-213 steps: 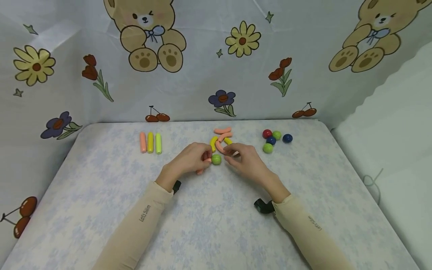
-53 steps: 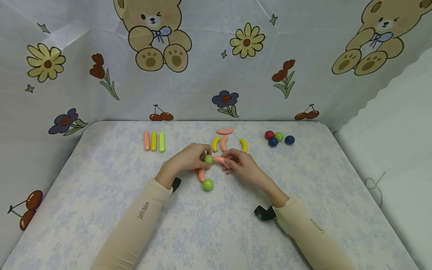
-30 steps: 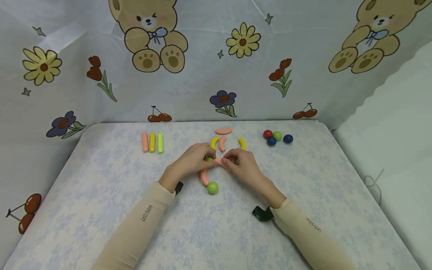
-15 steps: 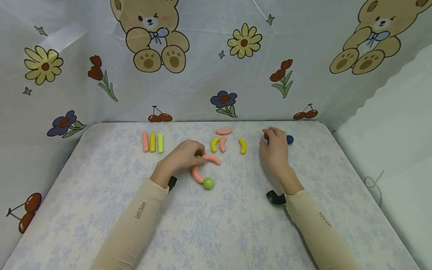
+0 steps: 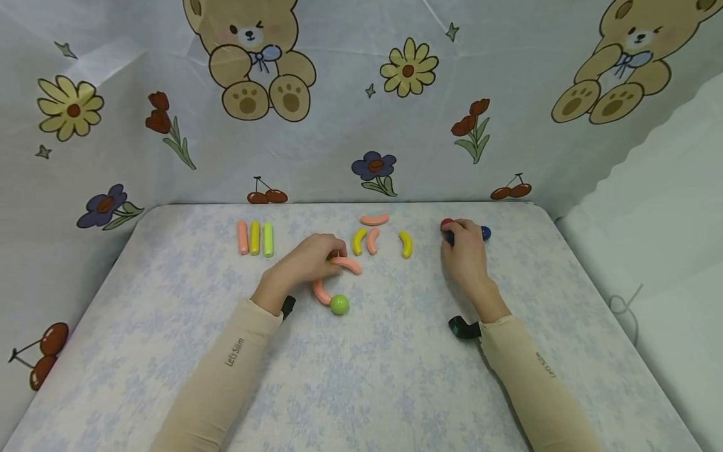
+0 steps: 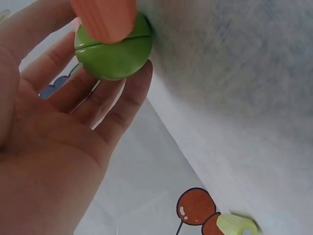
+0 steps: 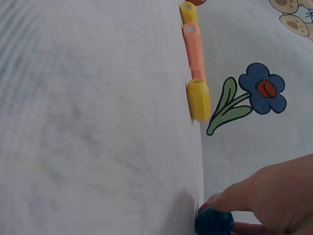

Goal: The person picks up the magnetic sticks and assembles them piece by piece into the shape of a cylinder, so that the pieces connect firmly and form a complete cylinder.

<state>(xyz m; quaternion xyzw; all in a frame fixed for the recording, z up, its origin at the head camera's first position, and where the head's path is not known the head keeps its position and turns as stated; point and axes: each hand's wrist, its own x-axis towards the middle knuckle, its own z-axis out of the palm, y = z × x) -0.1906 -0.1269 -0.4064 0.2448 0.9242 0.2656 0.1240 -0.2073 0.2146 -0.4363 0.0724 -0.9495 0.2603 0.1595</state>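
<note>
In the head view, my left hand (image 5: 307, 257) holds a joined chain of magnetic toy pieces left of the middle. Its fingers grip a green ball (image 6: 115, 58), seen close in the left wrist view with a pink curved rod (image 6: 105, 19) against it. That rod (image 5: 346, 263) points right; a second pink curved rod (image 5: 321, 292) slants down to another green ball (image 5: 339, 305). At the back right, my right hand (image 5: 465, 251) pinches a dark blue ball (image 7: 213, 221) between thumb and finger. A red ball (image 5: 447, 221) lies at its fingertips; the hand covers part of this group.
Straight pink (image 5: 243, 237), yellow (image 5: 255, 238) and light green rods (image 5: 268, 240) lie at the back left. Between the hands are yellow curved rods (image 5: 406, 245) and pink curved rods (image 5: 374, 220). Another blue ball (image 5: 486, 233) sits right of my right hand.
My right hand has let go of the upper pink curved rod and moved right to the balls. My left hand has drawn the joined chain a little to the left.
</note>
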